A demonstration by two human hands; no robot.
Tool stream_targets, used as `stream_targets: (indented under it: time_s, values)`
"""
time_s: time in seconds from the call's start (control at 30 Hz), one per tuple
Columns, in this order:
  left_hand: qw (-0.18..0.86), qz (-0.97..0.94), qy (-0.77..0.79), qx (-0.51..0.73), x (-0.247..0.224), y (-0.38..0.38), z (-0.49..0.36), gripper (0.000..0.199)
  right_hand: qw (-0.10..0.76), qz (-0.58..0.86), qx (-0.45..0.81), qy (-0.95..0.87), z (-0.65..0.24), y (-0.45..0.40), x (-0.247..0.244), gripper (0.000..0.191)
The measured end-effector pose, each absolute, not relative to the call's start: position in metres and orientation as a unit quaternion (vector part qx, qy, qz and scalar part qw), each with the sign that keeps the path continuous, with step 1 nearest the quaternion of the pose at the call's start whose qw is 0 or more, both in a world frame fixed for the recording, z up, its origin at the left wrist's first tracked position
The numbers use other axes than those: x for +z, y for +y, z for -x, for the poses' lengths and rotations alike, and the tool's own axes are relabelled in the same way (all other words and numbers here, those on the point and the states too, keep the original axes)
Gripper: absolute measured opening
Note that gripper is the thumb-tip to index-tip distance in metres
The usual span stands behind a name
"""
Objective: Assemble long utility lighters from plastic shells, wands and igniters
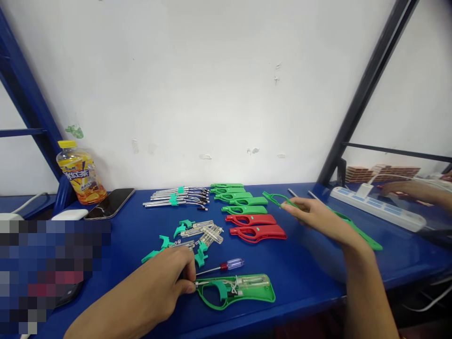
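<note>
Head view: work on blue counter [307, 275].
Left grip [175, 272]: pinching open green lighter shell [256, 294] by front end; trigger [222, 291] and clear tank [254, 281] inside, right of grip.
Right grip [316, 214]: grasping second green shell [270, 196]; red shells [270, 231] left and nearer.
Screwdriver [235, 264]: right of left grip, slightly beyond.

"How's the light?"
"Bright and fairly even; the white wall [226, 94] glows pale. I can't tell the source."
"Shadows?"
"Soft, faint ones on the blue tabletop [310, 282]."
"Sharp?"
"Mostly. At right a co-worker's hand [409, 190] blurs, both uprights [367, 94] lean outward with wide-angle stretch, and mosaic blocks cover the lower left."
</note>
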State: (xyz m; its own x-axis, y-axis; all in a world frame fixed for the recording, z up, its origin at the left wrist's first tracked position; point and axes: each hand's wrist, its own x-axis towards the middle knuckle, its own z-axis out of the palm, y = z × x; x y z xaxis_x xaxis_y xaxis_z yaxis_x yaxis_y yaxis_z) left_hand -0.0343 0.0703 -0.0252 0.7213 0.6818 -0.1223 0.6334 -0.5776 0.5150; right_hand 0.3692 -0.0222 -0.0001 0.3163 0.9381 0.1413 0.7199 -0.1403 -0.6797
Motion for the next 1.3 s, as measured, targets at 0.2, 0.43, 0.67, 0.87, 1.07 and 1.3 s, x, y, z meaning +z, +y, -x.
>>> stream_targets:
  time_s: [0.2, 0.43, 0.67, 0.87, 1.07, 1.3]
  values:
    - [0.272, -0.89, 0.364, 0.047, -0.022, 0.068, 0.033, 0.011, 0.36, 0.708, 0.193, -0.577, -0.359, -0.024, 0.007, 0.059]
    - [0.261, -0.894, 0.36, 0.05, -0.026, 0.07, 0.033, 0.01, 0.296, 0.622, 0.228, -0.688, -0.307, -0.04, 0.035, 0.056]
    - [0.198, -0.9, 0.389, -0.008, -0.01, 0.058, 0.019, 0.015, 0.23, 0.651, 0.225, -0.688, -0.288, -0.065, 0.032, 0.059]
    - [0.142, -0.911, 0.384, -0.044, 0.005, 0.051, 0.015, 0.017, 0.185, 0.648, 0.199, -0.711, -0.279, -0.071, 0.029, 0.06]
    - [0.098, -0.899, 0.423, -0.049, 0.013, 0.048, 0.018, 0.058, 0.149, 0.615, 0.205, -0.747, -0.257, -0.068, 0.023, 0.042]
    - [0.106, -0.932, 0.347, 0.031, 0.004, 0.048, 0.031, 0.044, 0.116, 0.6, 0.241, -0.754, -0.226, -0.065, 0.026, 0.022]
